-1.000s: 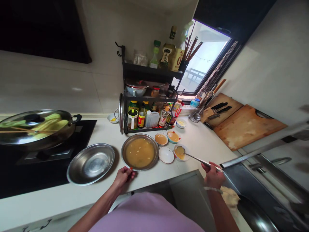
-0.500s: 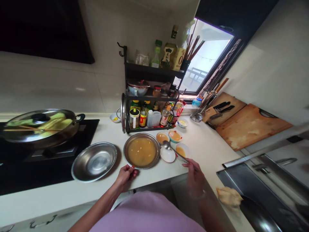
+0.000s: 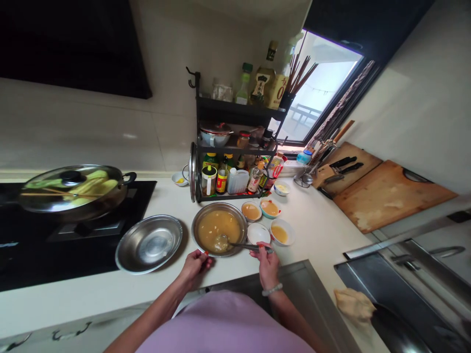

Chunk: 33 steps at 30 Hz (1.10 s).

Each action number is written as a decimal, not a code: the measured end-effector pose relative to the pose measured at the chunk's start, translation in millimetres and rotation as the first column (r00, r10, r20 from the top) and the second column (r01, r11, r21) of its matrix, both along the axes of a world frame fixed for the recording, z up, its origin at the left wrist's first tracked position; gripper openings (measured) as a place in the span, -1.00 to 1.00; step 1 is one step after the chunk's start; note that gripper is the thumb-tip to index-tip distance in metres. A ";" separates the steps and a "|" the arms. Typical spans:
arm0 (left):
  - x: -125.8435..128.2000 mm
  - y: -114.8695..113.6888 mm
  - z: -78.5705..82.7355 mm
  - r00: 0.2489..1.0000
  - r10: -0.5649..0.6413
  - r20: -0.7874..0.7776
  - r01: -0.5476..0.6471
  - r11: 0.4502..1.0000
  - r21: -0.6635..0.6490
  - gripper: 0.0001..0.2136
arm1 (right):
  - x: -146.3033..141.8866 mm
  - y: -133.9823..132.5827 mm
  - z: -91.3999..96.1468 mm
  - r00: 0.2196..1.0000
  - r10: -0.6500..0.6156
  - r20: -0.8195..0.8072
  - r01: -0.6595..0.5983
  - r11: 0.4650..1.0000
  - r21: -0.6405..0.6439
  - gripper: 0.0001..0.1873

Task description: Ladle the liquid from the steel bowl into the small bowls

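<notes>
A metal bowl of cloudy yellow-brown liquid stands on the counter in front of me. At its near rim, my left hand is closed, with the thumb on the edge. My right hand grips the handle of a metal ladle, whose head is dipped in the liquid. Just right of the bowl are a small white dish and a white bowl with yellow liquid. Behind them, two small bowls hold orange-brown liquid, one plain and one turquoise-rimmed.
A metal basin stands on the left. A lidded pan sits on the stove with chopsticks across its lid. Behind the bowls rises a black rack of bottles. Cutting boards, knives and a sink are on the right.
My right hand has moved left, taking the ladle from above the small bowls into the liquid in the metal bowl. My left hand stays at the rim. The view has shifted slightly.
</notes>
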<state>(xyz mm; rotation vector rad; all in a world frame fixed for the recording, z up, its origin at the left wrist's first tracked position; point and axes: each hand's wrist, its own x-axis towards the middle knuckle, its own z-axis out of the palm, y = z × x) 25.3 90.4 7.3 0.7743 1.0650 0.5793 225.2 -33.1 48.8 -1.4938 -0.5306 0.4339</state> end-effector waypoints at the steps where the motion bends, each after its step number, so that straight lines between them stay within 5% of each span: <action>1: 0.0 0.1 0.2 1.000 0.000 0.001 0.000 1.000 -0.003 -0.69 | 2.8 1.6 1.0 0.997 -0.045 -0.066 0.046 0.999 0.013 -0.58; 5: -0.3 0.5 1.4 1.000 0.009 0.003 -0.009 1.000 -0.019 -0.70 | 12.9 2.9 7.1 0.976 -0.123 -0.177 0.136 0.989 0.061 -0.60; 17: 0.0 1.0 -0.9 1.000 0.001 0.011 -0.001 1.000 -0.017 -0.70 | 43.5 -6.4 11.2 0.977 -0.194 -0.093 0.202 0.976 0.082 -0.63; 26: -0.5 0.8 -1.2 1.000 0.015 0.017 -0.014 0.999 -0.040 -0.71 | 52.1 -7.8 20.4 0.926 -0.273 -0.259 0.314 0.940 0.132 -0.70; 33: -0.9 1.5 -2.0 1.000 0.011 0.007 -0.011 0.999 -0.038 -0.71 | 85.1 -29.3 31.7 0.911 -0.357 -0.206 0.386 0.914 0.127 -0.71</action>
